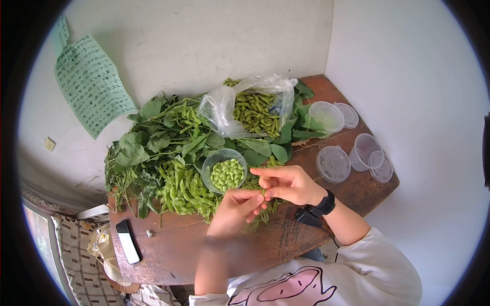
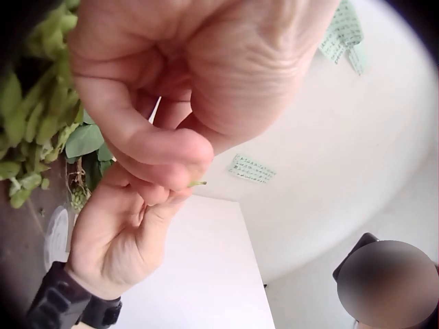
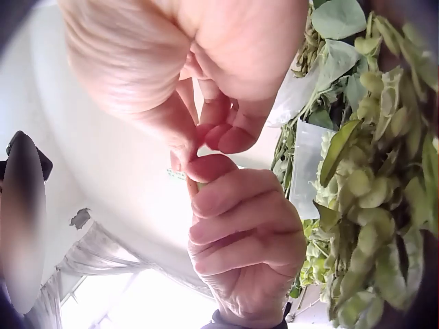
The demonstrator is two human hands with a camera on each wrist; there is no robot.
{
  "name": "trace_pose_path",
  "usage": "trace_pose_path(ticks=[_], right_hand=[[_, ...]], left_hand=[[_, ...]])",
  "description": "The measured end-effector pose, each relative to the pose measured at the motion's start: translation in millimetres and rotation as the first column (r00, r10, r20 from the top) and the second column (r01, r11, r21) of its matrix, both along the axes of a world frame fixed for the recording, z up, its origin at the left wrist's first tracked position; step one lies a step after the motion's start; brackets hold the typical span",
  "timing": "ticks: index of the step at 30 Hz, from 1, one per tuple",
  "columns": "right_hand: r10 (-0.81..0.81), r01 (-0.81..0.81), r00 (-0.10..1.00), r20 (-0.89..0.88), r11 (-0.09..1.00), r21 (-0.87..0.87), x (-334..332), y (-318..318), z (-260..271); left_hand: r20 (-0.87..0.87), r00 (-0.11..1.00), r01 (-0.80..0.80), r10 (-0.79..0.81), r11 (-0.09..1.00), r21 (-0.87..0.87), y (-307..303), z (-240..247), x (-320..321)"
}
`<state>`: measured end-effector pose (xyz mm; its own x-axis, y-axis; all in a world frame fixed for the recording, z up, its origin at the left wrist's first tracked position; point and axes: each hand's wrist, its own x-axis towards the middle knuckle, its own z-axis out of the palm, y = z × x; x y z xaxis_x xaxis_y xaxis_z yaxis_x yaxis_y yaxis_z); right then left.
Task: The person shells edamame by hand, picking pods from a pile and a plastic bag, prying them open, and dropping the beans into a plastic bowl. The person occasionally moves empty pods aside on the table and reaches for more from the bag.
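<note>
Green pod (image 2: pixel 198 183) is pinched between both hands: the left hand (image 1: pixel 237 206) has its fingers curled tight on it, and the right hand (image 1: pixel 291 184) clamps it with thumb and forefinger. Just beyond the grip stands a clear bowl (image 1: pixel 207 168) of shelled beans (image 1: pixel 227 174). Unshelled pods (image 1: pixel 184 189) lie heaped beside it.

head: high, facing down on table (image 1: pixel 168 255) | wrists: close, facing up | shared: left hand (image 1: pixel 237 206), right hand (image 1: pixel 288 184)

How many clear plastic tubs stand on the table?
3: a tub of shelled beans, an empty tub beside the bag, another empty tub near the right edge of the table. Leaves may hide more.
</note>
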<state>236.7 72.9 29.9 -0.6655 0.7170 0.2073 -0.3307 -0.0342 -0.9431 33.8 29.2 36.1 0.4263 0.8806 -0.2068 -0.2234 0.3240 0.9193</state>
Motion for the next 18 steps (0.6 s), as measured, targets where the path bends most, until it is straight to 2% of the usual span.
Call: trace_pose_path(ticks=[6, 13, 16, 18], right_hand=[[-0.043, 0.042, 0.999, 0.012, 0.997, 0.063, -1, -1, 2], [-0.062, 0.060, 0.998, 0.030, 0.995, 0.081, -2, -3, 6], [-0.101, 0.102, 0.995, -0.018, 0.991, 0.090, -1, -2, 4], [-0.204, 0.194, 0.979, 0.025, 0.956, 0.219, -2, 1, 0]], left_hand=[[-0.041, 0.999, 0.006, -0.006, 1.000, 0.018, 0, 1, 0], [0.021, 0.995, -0.094, 0.094, 0.996, -0.002, -2, -2, 8], [0.046, 0.989, -0.142, 0.141, 0.990, 0.022, -2, -5, 11], [0.054, 0.985, -0.164, 0.161, 0.985, 0.046, -2, -5, 13]])
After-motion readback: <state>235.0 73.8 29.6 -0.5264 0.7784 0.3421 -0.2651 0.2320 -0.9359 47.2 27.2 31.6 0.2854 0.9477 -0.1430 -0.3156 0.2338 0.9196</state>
